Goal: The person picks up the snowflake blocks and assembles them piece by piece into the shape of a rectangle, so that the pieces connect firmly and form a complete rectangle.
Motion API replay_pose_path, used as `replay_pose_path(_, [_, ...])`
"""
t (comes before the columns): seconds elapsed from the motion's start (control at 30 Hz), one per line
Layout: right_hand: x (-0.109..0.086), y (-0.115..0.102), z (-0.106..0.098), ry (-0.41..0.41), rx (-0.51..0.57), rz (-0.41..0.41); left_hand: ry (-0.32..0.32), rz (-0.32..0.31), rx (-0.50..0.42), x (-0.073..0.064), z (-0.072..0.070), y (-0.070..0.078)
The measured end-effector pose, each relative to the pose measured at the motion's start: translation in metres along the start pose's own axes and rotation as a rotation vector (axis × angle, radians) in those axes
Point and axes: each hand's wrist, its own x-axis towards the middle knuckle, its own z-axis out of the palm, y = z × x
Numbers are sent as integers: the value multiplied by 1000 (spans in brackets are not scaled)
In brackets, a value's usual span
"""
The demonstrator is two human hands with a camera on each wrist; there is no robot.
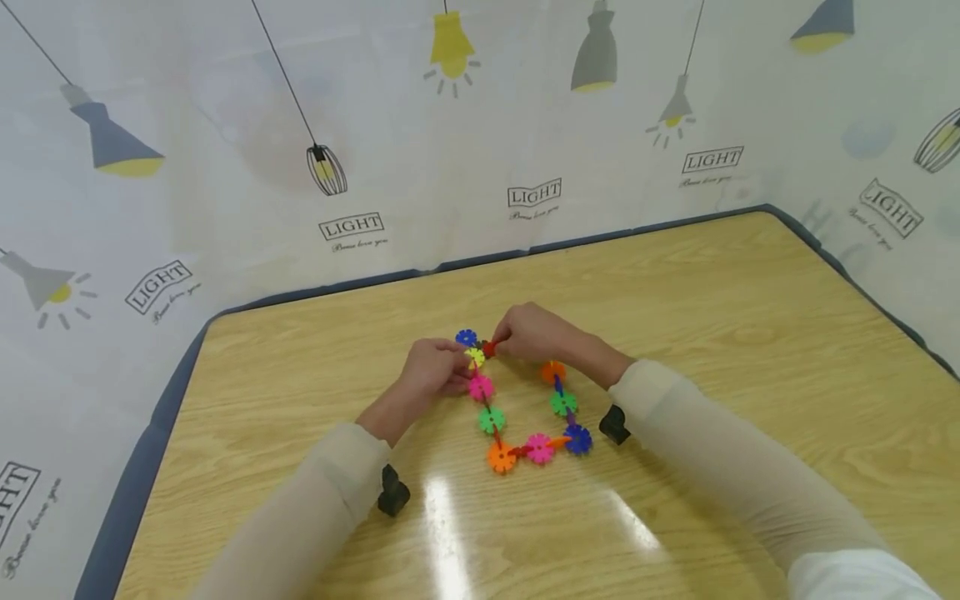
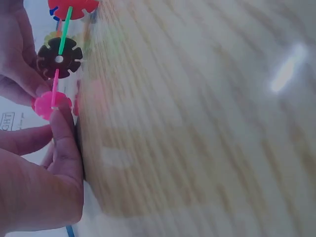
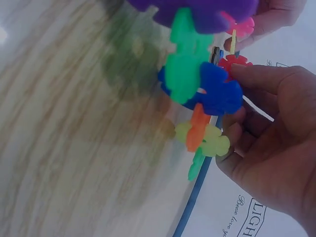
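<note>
Notched plastic snowflake discs are slotted together into a chain, laid out on the table as an almost closed four-sided loop. My left hand pinches the chain at its far left corner, by a yellow disc; a pink disc shows at its fingertips in the left wrist view. Opposite it, my right hand holds a red disc between thumb and finger, close to the yellow one. A blue disc sticks out beyond the corner. At the right side's far end lies an orange disc, below my right wrist.
The loop's near side runs from an orange corner disc to a dark blue one. The wood-grain table has a dark edge, and a lamp-printed sheet hangs behind it.
</note>
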Motion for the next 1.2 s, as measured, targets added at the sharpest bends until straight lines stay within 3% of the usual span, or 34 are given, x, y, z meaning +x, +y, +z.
replay_pose_path(0.17, [1,-1,1,8,-74,-41,-48,-16,-76,4,-7,-2])
replay_pose_path(0.43, [1,-4,3,24,-135,-98,-98,-8,-57,4,-11,-3])
replay_pose_path(0.77, [2,-13,6,11,-181,-157,-112,6,-82,4,-10,-5])
replay_pose_path(1.0, [5,-1,-3,-73,-170,-112,-140,13,-73,4,-6,-4])
replay_pose_path(1.2, [25,3,-9,-68,-119,-50,-128,-3,-54,4,-8,-4])
